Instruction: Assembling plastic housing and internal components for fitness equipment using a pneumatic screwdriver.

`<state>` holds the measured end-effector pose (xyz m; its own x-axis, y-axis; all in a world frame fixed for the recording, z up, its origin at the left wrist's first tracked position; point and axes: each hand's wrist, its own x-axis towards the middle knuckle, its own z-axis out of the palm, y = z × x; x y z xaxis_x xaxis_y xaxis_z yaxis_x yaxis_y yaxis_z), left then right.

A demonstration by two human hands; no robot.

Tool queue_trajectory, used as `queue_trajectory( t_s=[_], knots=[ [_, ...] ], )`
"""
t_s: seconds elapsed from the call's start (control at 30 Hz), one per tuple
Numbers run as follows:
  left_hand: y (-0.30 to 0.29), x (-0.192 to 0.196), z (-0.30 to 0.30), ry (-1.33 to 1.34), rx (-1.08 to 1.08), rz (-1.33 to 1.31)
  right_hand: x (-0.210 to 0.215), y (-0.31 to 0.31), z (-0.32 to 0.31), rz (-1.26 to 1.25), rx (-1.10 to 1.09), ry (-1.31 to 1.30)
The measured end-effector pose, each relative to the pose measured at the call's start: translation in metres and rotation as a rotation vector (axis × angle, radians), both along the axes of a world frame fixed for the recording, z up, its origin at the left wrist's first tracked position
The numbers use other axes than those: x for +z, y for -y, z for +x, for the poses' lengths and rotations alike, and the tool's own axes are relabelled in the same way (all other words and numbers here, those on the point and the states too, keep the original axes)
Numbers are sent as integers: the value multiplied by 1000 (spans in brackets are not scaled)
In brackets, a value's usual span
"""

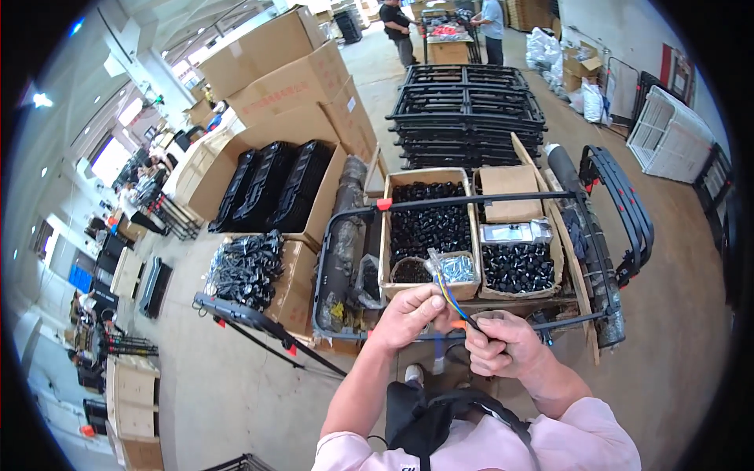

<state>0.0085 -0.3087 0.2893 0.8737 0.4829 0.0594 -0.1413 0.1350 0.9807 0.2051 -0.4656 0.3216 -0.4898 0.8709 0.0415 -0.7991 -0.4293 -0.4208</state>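
Note:
In front of my body both hands are on a thin cable. Blue and yellow wires show along it, with a pale, clear-looking tip at its upper end. My right hand is closed round the dark lower part, thumb on top. My left hand is closed in a pinch at the side of the coloured wires; its fingertips partly hide the grip. A small orange piece shows between the hands; what it belongs to is unclear. Just beyond them is a black tubular frame with red clips, lying across the boxes.
Ahead stand a carton of black caps with small tubs of screws, and another carton of black round parts. Bundled black cables lie at left. Stacked black frames stand behind; wrapped rolls flank the cartons. Other people work farther off.

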Motion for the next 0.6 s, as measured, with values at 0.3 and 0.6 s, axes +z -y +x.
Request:
queue_trajectory(
  t_s=[0.3, 0.6],
  knots=[
    [40, -11, -45, 65, 251, -246, -67, 5, -11, -169, 154, 46],
    [35, -36, -90, -177, 412, 350, -100, -10, -61, -275, 173, 355]
  ],
)
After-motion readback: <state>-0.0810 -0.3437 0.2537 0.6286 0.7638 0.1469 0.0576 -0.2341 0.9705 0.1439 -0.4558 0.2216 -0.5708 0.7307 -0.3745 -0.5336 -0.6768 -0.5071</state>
